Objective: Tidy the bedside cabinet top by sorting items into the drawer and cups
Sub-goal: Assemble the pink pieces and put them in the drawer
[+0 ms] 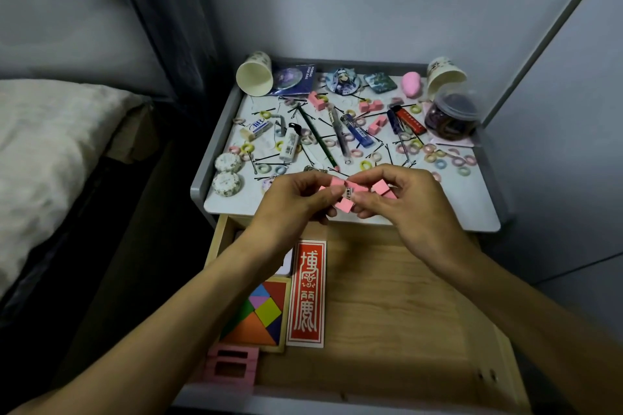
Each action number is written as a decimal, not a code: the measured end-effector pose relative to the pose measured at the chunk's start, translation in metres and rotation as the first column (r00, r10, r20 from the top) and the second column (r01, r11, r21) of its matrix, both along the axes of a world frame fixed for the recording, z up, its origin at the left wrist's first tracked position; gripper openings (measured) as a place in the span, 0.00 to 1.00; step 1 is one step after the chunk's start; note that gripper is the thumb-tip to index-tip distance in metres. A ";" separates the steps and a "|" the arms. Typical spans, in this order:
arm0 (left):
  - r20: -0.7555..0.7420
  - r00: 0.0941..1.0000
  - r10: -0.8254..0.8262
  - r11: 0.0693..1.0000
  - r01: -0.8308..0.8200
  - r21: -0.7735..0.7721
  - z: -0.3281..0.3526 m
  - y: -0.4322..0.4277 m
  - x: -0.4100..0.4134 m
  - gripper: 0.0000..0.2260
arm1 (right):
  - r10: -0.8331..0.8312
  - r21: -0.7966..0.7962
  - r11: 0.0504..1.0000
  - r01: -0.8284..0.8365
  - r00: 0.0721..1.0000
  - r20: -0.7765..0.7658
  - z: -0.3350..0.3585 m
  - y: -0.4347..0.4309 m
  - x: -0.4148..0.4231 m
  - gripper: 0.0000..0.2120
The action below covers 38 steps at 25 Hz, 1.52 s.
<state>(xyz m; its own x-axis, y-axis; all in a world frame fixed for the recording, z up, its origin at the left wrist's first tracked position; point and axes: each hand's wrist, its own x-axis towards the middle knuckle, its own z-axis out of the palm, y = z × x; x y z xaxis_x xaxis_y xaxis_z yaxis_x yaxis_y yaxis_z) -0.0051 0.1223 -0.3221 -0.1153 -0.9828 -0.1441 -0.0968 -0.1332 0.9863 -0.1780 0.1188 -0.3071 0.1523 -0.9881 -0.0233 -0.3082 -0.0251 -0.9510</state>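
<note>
Pink blocks near hairpins, hair rings

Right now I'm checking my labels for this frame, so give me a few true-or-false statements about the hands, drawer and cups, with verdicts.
1. Both hands hold pink blocks. True: the left hand and the right hand pinch the pink blocks between them.
2. The drawer is shut. False: the drawer is pulled open.
3. Both cups stand upright. False: the left cup and the right cup are tipped over.
4. A green pencil lies on the cabinet top. True: the pencil lies on the cabinet top.
5. The tangram is on the cabinet top. False: the tangram is in the drawer.
</note>
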 end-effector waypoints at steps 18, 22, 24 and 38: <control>-0.203 0.979 -0.001 0.992 0.026 0.122 -0.002 0.001 0.001 0.11 | 0.030 0.021 0.999 -0.029 0.996 -0.082 -0.005 0.000 -0.002 0.08; -0.211 0.977 0.025 0.990 0.005 0.141 -0.001 0.002 0.001 0.10 | 0.044 0.028 0.999 -0.043 0.998 -0.035 -0.006 0.000 0.000 0.09; -0.197 0.980 0.041 0.990 -0.014 0.137 0.001 0.003 0.002 0.11 | 0.051 0.023 0.998 -0.050 0.998 -0.026 -0.007 0.000 -0.001 0.09; -0.082 0.993 0.080 0.993 -0.072 0.093 0.011 0.007 0.003 0.06 | 0.037 -0.018 0.999 -0.041 0.986 -0.165 -0.006 0.003 0.002 0.08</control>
<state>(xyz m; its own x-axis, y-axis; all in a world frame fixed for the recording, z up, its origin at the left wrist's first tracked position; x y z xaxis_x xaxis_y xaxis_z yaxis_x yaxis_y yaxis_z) -0.0016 0.1291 -0.3111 -0.0563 -0.9728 -0.2247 0.0015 -0.2252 0.9743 -0.1761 0.1218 -0.3126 0.1868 -0.9819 -0.0300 -0.4588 -0.0602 -0.8865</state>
